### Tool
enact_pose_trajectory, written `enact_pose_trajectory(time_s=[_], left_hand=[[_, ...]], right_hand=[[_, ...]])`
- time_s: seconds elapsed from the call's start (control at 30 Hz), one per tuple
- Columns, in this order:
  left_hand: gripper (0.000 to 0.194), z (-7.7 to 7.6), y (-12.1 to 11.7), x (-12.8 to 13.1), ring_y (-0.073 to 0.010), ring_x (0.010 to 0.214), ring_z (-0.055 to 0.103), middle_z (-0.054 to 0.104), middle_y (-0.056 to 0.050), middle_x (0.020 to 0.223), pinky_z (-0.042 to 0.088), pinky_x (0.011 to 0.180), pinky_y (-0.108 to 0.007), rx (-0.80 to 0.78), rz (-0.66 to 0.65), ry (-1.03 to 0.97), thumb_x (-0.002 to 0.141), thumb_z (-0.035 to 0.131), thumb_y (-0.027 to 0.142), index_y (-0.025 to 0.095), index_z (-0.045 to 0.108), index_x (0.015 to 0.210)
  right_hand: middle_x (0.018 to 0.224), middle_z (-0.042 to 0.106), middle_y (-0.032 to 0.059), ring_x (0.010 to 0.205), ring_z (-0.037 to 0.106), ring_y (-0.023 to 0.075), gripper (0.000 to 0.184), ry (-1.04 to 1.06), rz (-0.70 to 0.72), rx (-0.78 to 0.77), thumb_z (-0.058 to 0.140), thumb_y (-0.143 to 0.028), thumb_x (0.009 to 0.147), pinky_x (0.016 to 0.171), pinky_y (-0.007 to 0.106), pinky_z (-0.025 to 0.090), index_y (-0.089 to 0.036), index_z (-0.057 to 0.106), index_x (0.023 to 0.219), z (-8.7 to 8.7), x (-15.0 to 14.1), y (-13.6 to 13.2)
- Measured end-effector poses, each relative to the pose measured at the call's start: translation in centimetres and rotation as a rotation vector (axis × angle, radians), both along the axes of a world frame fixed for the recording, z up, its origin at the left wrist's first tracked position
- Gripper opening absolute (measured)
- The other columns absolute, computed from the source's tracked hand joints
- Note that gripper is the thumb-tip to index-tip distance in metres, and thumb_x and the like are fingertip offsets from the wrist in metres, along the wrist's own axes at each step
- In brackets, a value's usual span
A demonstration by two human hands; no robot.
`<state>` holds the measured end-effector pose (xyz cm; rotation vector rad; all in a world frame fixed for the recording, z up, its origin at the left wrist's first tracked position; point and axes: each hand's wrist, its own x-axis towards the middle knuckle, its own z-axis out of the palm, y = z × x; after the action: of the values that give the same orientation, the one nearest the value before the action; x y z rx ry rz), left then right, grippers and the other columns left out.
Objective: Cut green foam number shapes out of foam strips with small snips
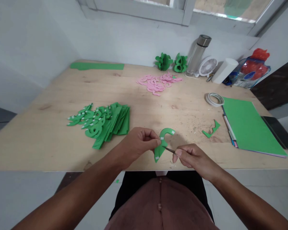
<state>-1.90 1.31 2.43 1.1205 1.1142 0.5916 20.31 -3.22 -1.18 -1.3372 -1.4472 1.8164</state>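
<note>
My left hand (145,140) is closed, pinching a curved green paper cutout (168,131) between thumb and fingers near the table's front edge. The cutout has a hooked upper end, a pointed lower end and small white patches on it. In my closed right hand (190,156) is a thin dark pointed tool (170,149). Its tip meets the cutout just right of my left fingertips; my fingers hide its rear, so its exact kind is unclear. Left of my hands lies a heap of folded green paper pieces (114,123), several with white patches.
Pink paper cutouts (156,83) lie farther back, before two green paper shapes (163,61), a bottle (198,56) and a small fan (208,66). To the right are a green scrap (212,130), tape rolls (215,99), green sheets (254,127), pens (229,127) and a dark phone (280,132).
</note>
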Motion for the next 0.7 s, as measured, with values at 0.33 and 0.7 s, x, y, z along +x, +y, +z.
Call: enact_pose_trajectory(time_s=[0.33,0.7], left_hand=[[0.012,-0.25,0.16,0.24,-0.0117,0.055,0.052,0.061,0.003,0.054,0.044,0.06,-0.025,0.009,-0.01,-0.002,0.064,0.069,0.028,0.02,0.067,0.056],[0.01,-0.01,0.08,0.17,-0.01,0.054,0.049,0.058,0.004,0.054,0.04,0.058,-0.024,-0.005,-0.011,-0.011,0.063,0.069,0.026,0.02,0.068,0.056]], right_hand=[[0.05,0.024,-0.0105,0.045,0.015,0.0081,0.052,0.033,-0.018,-0.021,0.058,-0.064,0.088,0.042,0.025,0.012,-0.015,0.067,0.074,-0.12,-0.21,0.01],[0.05,0.026,-0.0101,0.046,0.018,0.0082,0.055,0.008,0.01,-0.039,0.056,-0.067,0.088,0.043,0.026,0.012,-0.014,0.067,0.076,0.16,-0.15,0.09]])
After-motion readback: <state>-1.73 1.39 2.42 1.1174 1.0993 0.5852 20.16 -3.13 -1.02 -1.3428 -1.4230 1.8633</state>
